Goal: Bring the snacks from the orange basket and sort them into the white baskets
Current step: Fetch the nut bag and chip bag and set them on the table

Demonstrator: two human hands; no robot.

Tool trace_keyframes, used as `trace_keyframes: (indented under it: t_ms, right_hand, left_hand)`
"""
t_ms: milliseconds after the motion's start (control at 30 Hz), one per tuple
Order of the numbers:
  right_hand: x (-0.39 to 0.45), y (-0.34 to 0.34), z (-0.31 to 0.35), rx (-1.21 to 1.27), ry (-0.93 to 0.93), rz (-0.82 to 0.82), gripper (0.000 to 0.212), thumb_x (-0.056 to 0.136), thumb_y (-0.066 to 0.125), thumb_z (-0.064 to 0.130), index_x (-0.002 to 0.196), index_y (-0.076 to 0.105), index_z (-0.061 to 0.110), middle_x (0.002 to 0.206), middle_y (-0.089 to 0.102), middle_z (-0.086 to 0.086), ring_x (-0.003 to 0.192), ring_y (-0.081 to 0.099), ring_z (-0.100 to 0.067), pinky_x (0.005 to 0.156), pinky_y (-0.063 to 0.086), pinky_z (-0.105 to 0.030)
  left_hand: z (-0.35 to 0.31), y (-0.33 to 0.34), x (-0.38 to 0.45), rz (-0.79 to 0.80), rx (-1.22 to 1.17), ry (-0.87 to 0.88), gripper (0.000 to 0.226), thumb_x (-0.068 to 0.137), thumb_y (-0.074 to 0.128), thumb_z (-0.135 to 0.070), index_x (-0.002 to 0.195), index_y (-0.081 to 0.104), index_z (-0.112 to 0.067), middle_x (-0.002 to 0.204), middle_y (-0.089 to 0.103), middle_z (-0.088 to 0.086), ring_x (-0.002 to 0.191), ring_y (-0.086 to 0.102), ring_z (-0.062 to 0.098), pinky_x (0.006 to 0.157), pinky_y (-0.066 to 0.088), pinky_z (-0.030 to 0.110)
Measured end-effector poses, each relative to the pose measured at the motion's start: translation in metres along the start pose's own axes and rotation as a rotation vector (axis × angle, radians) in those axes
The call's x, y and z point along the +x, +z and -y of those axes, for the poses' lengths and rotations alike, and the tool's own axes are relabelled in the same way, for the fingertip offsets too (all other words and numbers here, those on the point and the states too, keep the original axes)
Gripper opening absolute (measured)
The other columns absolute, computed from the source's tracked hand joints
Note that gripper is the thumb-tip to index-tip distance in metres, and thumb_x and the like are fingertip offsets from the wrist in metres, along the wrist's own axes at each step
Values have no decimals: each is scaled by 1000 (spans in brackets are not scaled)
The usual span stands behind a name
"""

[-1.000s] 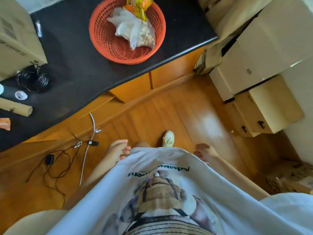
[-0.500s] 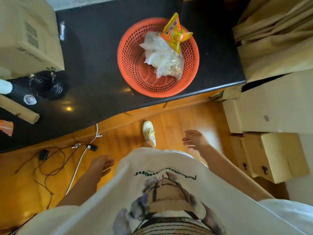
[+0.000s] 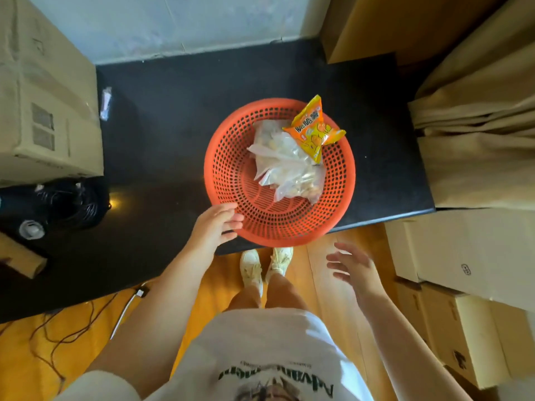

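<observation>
The round orange basket [image 3: 231, 180] stands on the black counter [image 3: 162, 140], its near rim over the counter's front edge. Inside lie a yellow-orange snack packet [image 3: 314, 131] and clear plastic bags of snacks [image 3: 283, 166]. My left hand [image 3: 215, 227] reaches the basket's near-left rim, fingers spread and touching it. My right hand [image 3: 351, 264] hovers open below and right of the basket, above the wooden floor, not touching anything. No white baskets are in view.
Cardboard boxes [image 3: 43, 91] stand on the counter at the left, with a coil of black cable [image 3: 72, 204] and a cardboard tube [image 3: 23, 259]. More boxes [image 3: 469, 256] stack on the right. Beige curtain [image 3: 477, 134] hangs at the right. Cables [image 3: 58, 328] lie on the floor.
I have stepped up to the counter. Both hands rose from beside my body; the left one has come to the basket's rim, the right one has lifted towards the basket.
</observation>
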State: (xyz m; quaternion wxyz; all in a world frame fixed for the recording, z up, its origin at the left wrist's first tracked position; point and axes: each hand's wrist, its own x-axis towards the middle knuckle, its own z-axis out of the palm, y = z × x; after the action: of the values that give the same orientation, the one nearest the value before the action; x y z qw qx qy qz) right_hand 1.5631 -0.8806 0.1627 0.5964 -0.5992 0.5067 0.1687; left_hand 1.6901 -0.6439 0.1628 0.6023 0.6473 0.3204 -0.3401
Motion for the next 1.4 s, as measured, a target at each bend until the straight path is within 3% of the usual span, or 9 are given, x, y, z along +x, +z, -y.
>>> trace_keyframes:
  t_ms: [233, 333, 400, 467, 633, 767, 1033, 1200, 1400]
  right_hand:
    - [75, 33, 103, -140, -311, -46, 28, 84, 59, 7, 111, 57, 16, 87, 62, 2, 82, 59, -15, 78, 45, -30]
    - [103, 46, 141, -324, -553, -173, 36, 79, 64, 14, 114, 55, 15, 109, 55, -1, 98, 53, -13, 83, 39, -22]
    - [120, 53, 164, -404, -663, -205, 45, 77, 65, 17, 119, 52, 17, 112, 48, 3, 105, 50, -12, 87, 39, -23]
    - [137, 60, 180, -527, -679, -199, 55, 76, 67, 25, 127, 46, 19, 122, 46, 0, 116, 47, -16, 98, 39, -33]
    - [168, 74, 194, -865, -599, -140, 73, 72, 68, 46, 134, 38, 23, 133, 47, -2, 122, 46, -22, 104, 27, -45]
    - [177, 77, 196, -1001, -580, -139, 81, 67, 71, 54, 133, 37, 23, 131, 49, -2, 121, 49, -23, 103, 29, -46]
    - [171, 71, 194, -969, -558, -112, 82, 64, 78, 46, 128, 39, 13, 129, 46, -7, 123, 44, -26, 101, 41, -46]
    - [146, 60, 180, -732, -519, -29, 63, 65, 78, 37, 106, 35, 16, 94, 52, 3, 96, 59, -25, 72, 46, -36]
    - [90, 22, 146, -313, -401, -18, 56, 66, 81, 24, 97, 34, 23, 86, 56, 16, 82, 60, -10, 81, 53, -42]
  left_hand:
    - [18, 87, 50, 198, -464, -363, 7, 93, 50, -7, 92, 57, -8, 89, 59, 7, 83, 57, 15, 87, 46, 31]
    - [26, 118, 73, 204, -525, -406, 13, 91, 51, -6, 80, 55, -11, 81, 46, 7, 69, 44, 11, 76, 43, 24]
    - [28, 136, 83, 157, -552, -422, 10, 90, 54, -6, 93, 63, -8, 108, 58, 15, 89, 56, 10, 78, 45, 24]
    - [27, 152, 90, 127, -572, -434, 12, 90, 55, -3, 97, 63, -7, 134, 52, 16, 108, 54, 12, 84, 45, 25]
    - [23, 178, 104, 80, -655, -472, 15, 80, 68, -3, 88, 62, -14, 94, 63, -2, 105, 53, 9, 88, 45, 25]
    - [22, 186, 106, 33, -614, -466, 44, 77, 74, -9, 116, 56, -18, 110, 61, -2, 111, 56, 11, 88, 40, 25]
    - [25, 187, 102, -78, -381, -324, 13, 77, 73, -28, 79, 60, -24, 93, 58, -9, 103, 48, 13, 98, 32, 31]
    - [20, 166, 79, -185, -307, -167, 9, 76, 71, -15, 76, 62, -19, 81, 64, -2, 90, 58, 22, 83, 40, 30]
    - [3, 119, 33, 71, -333, -90, 13, 64, 61, -20, 75, 61, -14, 67, 63, -1, 61, 60, 14, 61, 45, 23]
